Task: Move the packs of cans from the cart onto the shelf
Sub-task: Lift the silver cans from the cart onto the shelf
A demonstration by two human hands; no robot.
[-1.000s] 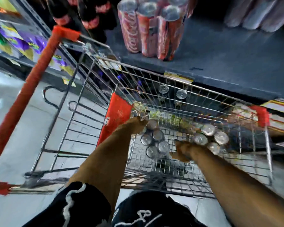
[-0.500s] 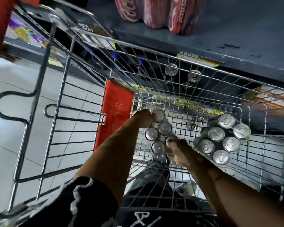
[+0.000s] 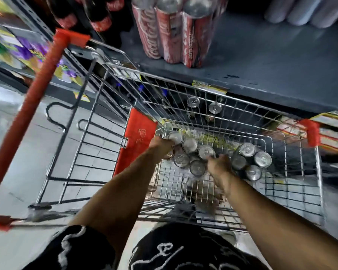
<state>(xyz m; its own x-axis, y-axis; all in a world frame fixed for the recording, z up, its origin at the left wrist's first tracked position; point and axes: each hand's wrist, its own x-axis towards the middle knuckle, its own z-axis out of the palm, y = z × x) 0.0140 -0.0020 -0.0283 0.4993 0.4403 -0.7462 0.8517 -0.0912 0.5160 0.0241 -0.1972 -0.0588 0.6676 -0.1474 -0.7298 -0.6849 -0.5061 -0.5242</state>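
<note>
A wire cart (image 3: 318, 184) with an orange handle stands against a dark grey shelf (image 3: 271, 61). Inside the cart a pack of silver-topped cans (image 3: 189, 151) sits between my hands. My left hand (image 3: 162, 146) grips its left side and my right hand (image 3: 220, 165) grips its right side. A second pack of cans (image 3: 250, 160) stands in the cart just to the right of my right hand. On the shelf above, a wrapped pack of tall red cans (image 3: 176, 30) stands upright.
Dark bottles with red labels (image 3: 98, 18) stand at the shelf's left. Pale wrapped cans (image 3: 304, 10) sit at the top right. Two can tops (image 3: 203, 105) show on a lower shelf through the cart's wire. An orange flap (image 3: 139, 137) hangs on the cart's left inner wall.
Both hands have closed around the left pack. The view tilted back up, so the shelf and the red cans show again.
</note>
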